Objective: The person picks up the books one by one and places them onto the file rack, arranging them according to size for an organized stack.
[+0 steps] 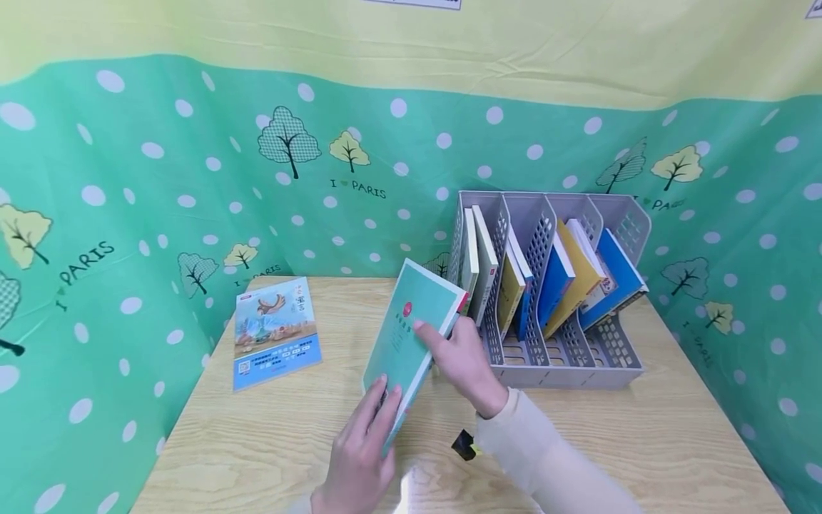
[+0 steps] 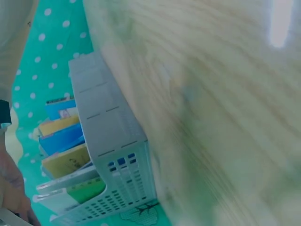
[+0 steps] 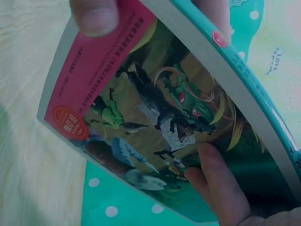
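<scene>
Both hands hold a teal paperback book (image 1: 401, 321), tilted above the table. My right hand (image 1: 465, 360) grips its upper right edge, thumb on the teal cover and a fingertip (image 3: 96, 21) over the pink band on the other side. At the lower end, my left hand (image 1: 362, 450) holds the book with two fingers lying across the teal cover. The illustrated cover (image 3: 164, 108) shows animals in the right wrist view, where fingers (image 3: 221, 183) also touch it. To the right stands a grey file rack (image 1: 565, 377) with several books leaning in its compartments.
A blue picture booklet (image 1: 276, 335) lies flat at the table's left back. A small black object (image 1: 464, 445) with a yellow bit sits on the wooden table (image 1: 212, 457) near my right sleeve. A green dotted curtain (image 1: 398, 193) hangs behind and at both sides.
</scene>
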`<state>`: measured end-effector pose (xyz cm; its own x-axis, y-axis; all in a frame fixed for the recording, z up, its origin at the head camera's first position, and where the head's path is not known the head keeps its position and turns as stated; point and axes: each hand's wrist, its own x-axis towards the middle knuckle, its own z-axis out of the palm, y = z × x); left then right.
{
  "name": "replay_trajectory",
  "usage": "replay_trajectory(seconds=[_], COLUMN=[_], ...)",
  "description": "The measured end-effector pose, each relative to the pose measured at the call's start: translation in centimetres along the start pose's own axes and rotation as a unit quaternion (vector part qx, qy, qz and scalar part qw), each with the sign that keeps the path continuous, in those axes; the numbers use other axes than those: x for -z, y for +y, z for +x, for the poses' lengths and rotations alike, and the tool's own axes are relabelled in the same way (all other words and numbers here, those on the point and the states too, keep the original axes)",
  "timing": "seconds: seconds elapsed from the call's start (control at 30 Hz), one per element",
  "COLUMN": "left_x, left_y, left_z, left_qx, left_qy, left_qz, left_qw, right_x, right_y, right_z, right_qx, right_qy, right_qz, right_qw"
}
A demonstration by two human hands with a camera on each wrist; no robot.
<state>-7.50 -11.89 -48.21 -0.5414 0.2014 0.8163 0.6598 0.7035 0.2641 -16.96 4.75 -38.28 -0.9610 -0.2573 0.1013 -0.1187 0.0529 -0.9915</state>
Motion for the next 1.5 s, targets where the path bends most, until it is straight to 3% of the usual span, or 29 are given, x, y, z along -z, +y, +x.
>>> replay_trajectory(seconds=[0.13, 0.37, 0.6, 0.87, 0.93, 1.2, 1.5], left_x=[-0.1, -0.2, -0.3, -0.1, 0.0, 1.1, 2.7], left_y=[0.3, 0.6, 0.5, 0.4, 0.2, -1.2, -4.0], left_z=[-0.2, -0.4, -0.6, -0.7, -0.7, -0.8, -0.2], left_qx=[0.017, 0.042, 0.039, 0.056, 0.067, 0.116, 0.124], left_qy=[-0.017, -0.088, -0.098, -0.124, -0.135, -0.175, -0.181], left_qz=[0.006, 0.029, 0.032, 0.016, 0.013, 0.022, 0.059], left_qw=[0.9997, 0.9948, 0.9938, 0.9905, 0.9885, 0.9776, 0.9739], right_x=[-0.1, -0.6, -0.8, -0.1, 0.1, 1.1, 2.2], right_y=[-0.4, -2.3, -3.8, -0.2, -0.2, -0.2, -0.2], right_z=[-0.3, -1.5, -2.5, -2.1, -2.3, -3.4, -4.8], right_qx=[0.006, 0.020, 0.044, 0.092, 0.108, 0.124, 0.145], right_qy=[0.003, 0.009, 0.017, 0.028, 0.029, 0.046, 0.056], right_qz=[-0.013, -0.041, -0.043, -0.017, -0.017, -0.033, -0.058], right_qw=[1.000, 0.999, 0.998, 0.995, 0.994, 0.991, 0.986])
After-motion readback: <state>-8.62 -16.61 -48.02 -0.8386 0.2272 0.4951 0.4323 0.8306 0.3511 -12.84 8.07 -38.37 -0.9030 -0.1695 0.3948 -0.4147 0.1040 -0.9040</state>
